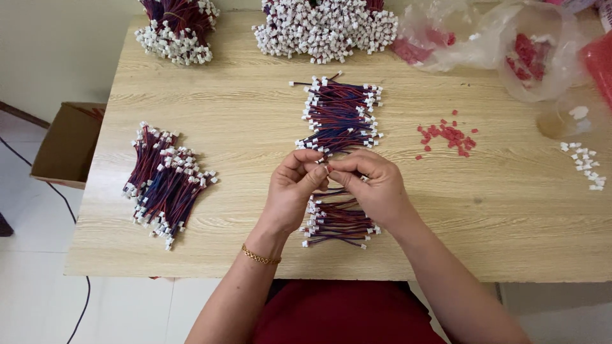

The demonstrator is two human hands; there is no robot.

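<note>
Two hands meet over the middle of the table: left hand (pixel 292 191) and right hand (pixel 376 185), fingertips pressed together, pinching a small white plug (pixel 325 168) on the end of a red-and-blue wire. The part is too small to tell exactly how it's gripped.

Risks, as I judge them:
- The plug is tiny and held by the fingertips only, so a slip could drop it into the wire bundle (pixel 338 223) right under the hands, where it's hard to find again.
- The bigger wire stack (pixel 341 114) sits just beyond the fingers; a wrist drag could tangle or scatter it.
- Loose red caps (pixel 448 134) beyond and right of the right hand, and white bits (pixel 586 165) far right, roll easily; a sleeve or elbow sweep could send them off the edge.
- Another finished-looking pile (pixel 162 181) lies left of the left hand, near the table side.

Surface: light wood-grain table (pixel 242 127), bare between the piles. More bundles (pixel 325 28) and clear bags (pixel 510 44) line the far edge. Room: pale tiled floor, an open cardboard box (pixel 67 143) on the floor to the left, and a dark cable trailing beside it.
</note>
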